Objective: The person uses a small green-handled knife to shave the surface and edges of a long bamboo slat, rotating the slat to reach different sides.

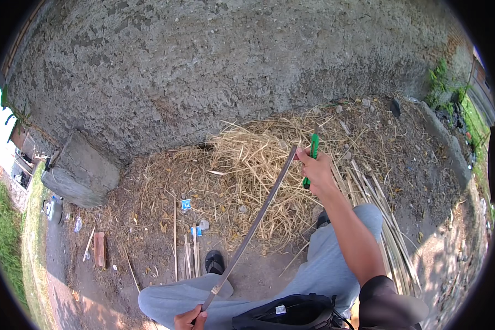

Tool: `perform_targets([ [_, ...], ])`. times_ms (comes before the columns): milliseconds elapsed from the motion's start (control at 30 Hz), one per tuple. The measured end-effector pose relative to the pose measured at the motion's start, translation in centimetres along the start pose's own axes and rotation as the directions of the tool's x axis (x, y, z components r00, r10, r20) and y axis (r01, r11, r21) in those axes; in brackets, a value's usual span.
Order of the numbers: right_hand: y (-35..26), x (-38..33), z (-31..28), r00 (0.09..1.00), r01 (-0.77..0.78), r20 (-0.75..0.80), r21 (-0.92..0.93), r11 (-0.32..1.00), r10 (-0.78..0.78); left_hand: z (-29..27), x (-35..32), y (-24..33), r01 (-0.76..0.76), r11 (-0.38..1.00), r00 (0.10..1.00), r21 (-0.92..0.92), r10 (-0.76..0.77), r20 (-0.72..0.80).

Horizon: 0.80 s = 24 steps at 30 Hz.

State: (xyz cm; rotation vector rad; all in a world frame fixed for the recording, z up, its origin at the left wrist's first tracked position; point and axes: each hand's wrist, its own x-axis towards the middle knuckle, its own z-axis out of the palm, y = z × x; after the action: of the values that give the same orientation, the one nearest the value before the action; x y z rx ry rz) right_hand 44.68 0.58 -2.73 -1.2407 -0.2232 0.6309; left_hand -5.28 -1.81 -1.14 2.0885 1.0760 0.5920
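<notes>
A long, thin, dark bamboo strip (257,219) slants across the view, with a pale joint low on it. My left hand (191,318) is closed round its lower end, over my left knee. My right hand (319,171) grips a green utility knife (314,146) that points up and away from me. The thumb and finger of that same hand meet the upper end of the strip. Whether the knife's blade touches the strip, I cannot tell. Beneath the upper end lies a pile of straw-coloured shavings (253,157).
Split bamboo strips (393,234) lie in a bundle by my right leg. More pale strips (187,256) are near my left foot, with a reddish brick (99,249) farther left. A concrete block (85,170) stands against the rough wall (231,60). A dark bag (283,312) rests on my lap.
</notes>
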Motion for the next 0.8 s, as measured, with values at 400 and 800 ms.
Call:
perform_targets([
  [400, -1.1, 0.6, -1.8, 0.936, -0.351, 0.185, 0.412, 0.841, 0.301, -0.8, -2.5, -4.5, 0.703, 0.578, 0.704, -0.413, -0.488, 0.516],
  [800, -4.7, -1.4, -2.6, 0.956, -0.253, 0.252, 0.463, 0.849, 0.147, -1.4, -3.6, -4.4, 0.793, 0.032, 0.531, -0.608, -0.523, 0.666],
])
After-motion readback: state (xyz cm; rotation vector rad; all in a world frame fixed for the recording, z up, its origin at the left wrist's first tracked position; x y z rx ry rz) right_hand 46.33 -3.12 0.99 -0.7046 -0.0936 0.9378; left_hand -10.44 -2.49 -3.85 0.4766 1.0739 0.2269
